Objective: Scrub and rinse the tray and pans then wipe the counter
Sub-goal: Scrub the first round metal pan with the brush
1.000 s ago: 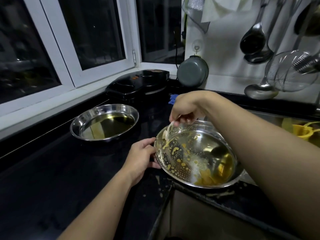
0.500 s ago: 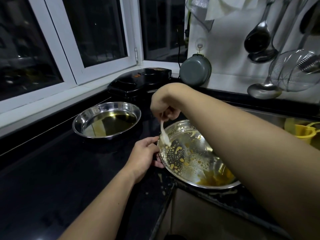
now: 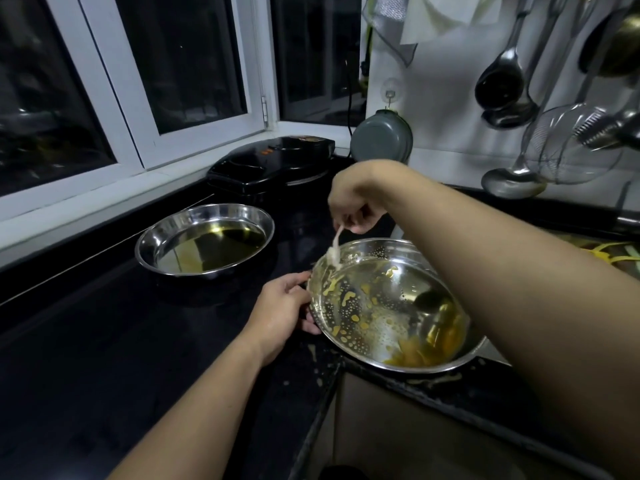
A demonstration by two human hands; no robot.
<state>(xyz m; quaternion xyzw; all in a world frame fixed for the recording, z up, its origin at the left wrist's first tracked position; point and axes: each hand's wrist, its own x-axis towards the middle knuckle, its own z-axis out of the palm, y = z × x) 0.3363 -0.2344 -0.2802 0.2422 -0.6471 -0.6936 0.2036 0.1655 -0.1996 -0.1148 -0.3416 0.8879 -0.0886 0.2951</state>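
My left hand [image 3: 282, 306] grips the tilted pan [image 3: 391, 306] by its rim. My right hand [image 3: 353, 206] pinches a pale strip [image 3: 335, 249] that hangs straight down onto the pan's raised edge.

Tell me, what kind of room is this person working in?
Most likely a home kitchen. Ladles and a wire strainer hang on the wall, steel pans sit on a black counter, and the hands work beside what looks like a sink.

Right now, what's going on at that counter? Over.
Left hand grips dirty pan rim. Right hand pinches pale strip above it. Second pan waits behind. Nothing blocking.
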